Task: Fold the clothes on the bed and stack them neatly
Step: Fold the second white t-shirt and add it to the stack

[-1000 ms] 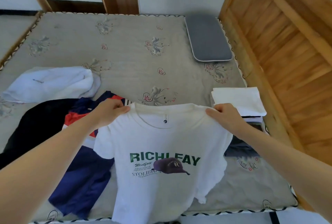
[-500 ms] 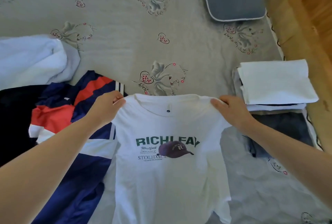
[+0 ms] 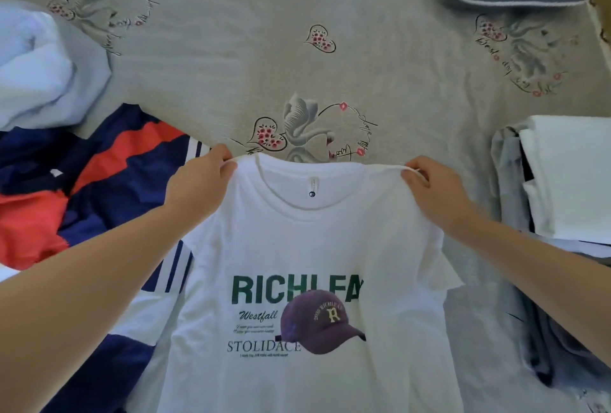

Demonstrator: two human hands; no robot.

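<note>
Fingers point(image 3: 221, 156) of both hands — white T-shirt point(image 3: 307, 247) shoulders pinched between.

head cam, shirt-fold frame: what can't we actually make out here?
- White T-shirt: hem cut off by the bottom edge of the head view; the last letter of the green print is lost in a fold.
- Folded stack: cut by the right edge, item count unclear.
- Navy and red garment: partly under the shirt and left hand.
- Right hand: fingertips tucked behind the shoulder seam.
- Neck label: too small to read.
</note>
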